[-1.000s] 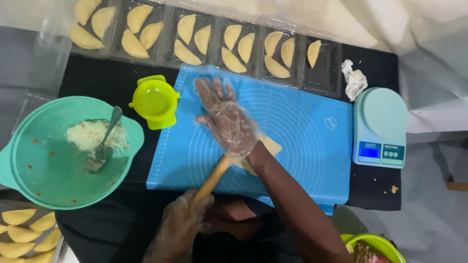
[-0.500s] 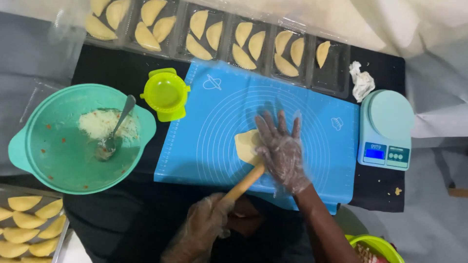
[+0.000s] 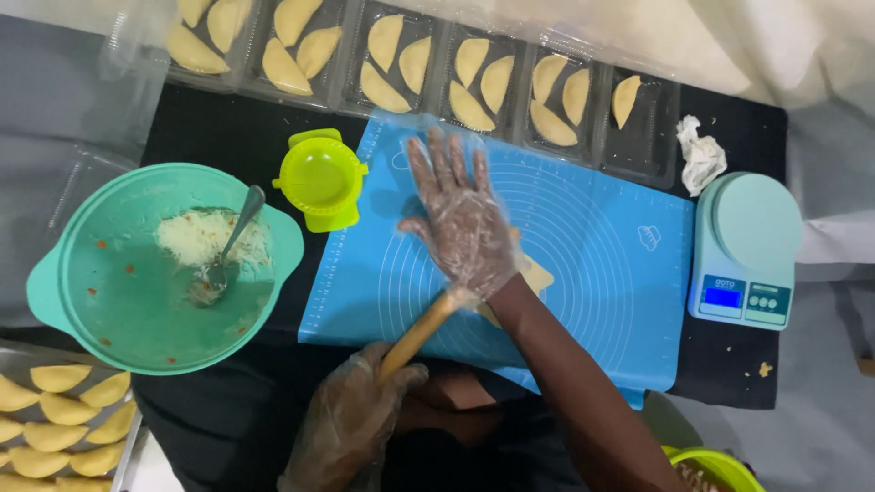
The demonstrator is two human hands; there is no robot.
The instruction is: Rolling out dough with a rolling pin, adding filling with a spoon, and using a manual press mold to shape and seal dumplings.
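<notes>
At the near edge of the surface (image 3: 228,128), the left hand (image 3: 351,424), in a clear glove, is closed around the near end of a wooden rolling pin (image 3: 421,332). The pin runs up onto the blue mat (image 3: 602,264), where the right hand (image 3: 465,223), also gloved, lies flat on it with fingers spread, palm pressing down. A pale piece of dough (image 3: 536,273) shows just beside that wrist, on the mat. Near the left edge sits a teal bowl (image 3: 109,301) with filling and a spoon (image 3: 228,246). A lime-green press (image 3: 319,178) stands touching the mat's far left corner. A scale (image 3: 747,246) sits by the right edge. Along the far edge, clear trays (image 3: 652,137) hold folded pastries (image 3: 383,41).
</notes>
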